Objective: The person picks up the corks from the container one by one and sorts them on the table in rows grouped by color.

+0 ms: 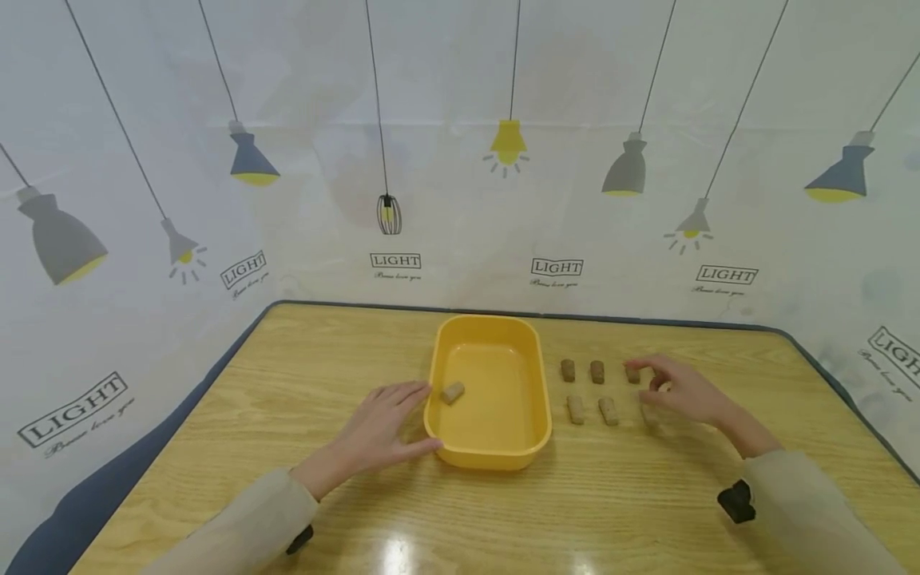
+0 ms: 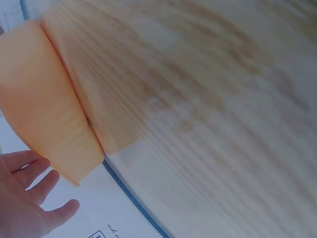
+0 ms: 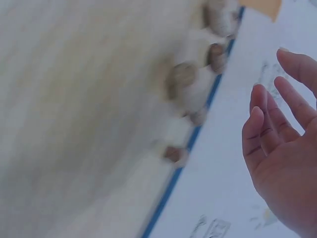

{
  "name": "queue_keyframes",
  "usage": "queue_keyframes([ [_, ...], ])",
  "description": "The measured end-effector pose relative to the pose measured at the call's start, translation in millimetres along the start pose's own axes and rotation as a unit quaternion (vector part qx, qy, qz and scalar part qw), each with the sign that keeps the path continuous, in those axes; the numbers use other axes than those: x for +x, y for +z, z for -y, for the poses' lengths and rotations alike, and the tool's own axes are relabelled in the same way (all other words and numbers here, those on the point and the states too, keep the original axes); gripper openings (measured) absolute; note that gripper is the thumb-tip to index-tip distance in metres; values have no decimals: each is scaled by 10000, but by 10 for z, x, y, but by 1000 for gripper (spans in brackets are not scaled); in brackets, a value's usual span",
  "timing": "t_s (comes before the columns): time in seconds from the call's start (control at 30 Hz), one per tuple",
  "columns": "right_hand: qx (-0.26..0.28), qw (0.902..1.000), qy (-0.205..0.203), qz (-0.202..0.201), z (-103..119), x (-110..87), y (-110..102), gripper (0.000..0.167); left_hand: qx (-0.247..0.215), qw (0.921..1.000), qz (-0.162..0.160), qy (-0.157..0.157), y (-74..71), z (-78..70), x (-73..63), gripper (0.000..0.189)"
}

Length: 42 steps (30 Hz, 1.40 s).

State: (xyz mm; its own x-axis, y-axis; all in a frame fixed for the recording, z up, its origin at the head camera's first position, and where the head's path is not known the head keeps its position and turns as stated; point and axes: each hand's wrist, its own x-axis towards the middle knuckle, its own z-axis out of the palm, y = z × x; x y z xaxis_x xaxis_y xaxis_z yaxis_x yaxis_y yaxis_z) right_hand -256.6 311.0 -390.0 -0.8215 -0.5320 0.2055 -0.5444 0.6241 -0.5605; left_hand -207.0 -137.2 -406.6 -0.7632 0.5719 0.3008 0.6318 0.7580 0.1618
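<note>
My left hand is at the left side of a yellow plastic tray, its fingertips right at the rim and its thumb at the near left corner. In the left wrist view its fingers are spread beside the tray's wall. One cork lies inside the tray. My right hand reaches over the table, index fingertip overlapping a brown cork in the head view. The right wrist view shows its fingers loosely bent, with nothing between them.
Two more brown corks stand in the back row right of the tray, with two paler corks in front of them. A wooden table bears everything. Behind it, a white sheet printed with lamps rises past the dark table edge.
</note>
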Motion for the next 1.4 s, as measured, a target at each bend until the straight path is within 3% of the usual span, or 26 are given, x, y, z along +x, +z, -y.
queue_keyframes([
  [0.37,155,9976,-293,613,704,781,100,42,28,9999,-48,93,20,3,30,81],
  [0.73,79,9860,-615,1548,1205,1384,462,41,25,10000,49,55,6,1,38,81],
  [0.83,-176,9819,-592,1792,1284,1533,607,39,27,9999,108,24,-4,-7,39,82],
  [1.0,-511,9716,-161,2303,1355,1717,805,40,28,9999,114,5,-14,-13,35,82],
  [1.13,-516,9657,129,2542,1397,1817,843,42,8,9999,100,-65,-12,-9,24,83],
  [1.4,-550,9672,-107,2479,1517,1932,845,38,-40,9998,145,-117,12,6,12,82],
])
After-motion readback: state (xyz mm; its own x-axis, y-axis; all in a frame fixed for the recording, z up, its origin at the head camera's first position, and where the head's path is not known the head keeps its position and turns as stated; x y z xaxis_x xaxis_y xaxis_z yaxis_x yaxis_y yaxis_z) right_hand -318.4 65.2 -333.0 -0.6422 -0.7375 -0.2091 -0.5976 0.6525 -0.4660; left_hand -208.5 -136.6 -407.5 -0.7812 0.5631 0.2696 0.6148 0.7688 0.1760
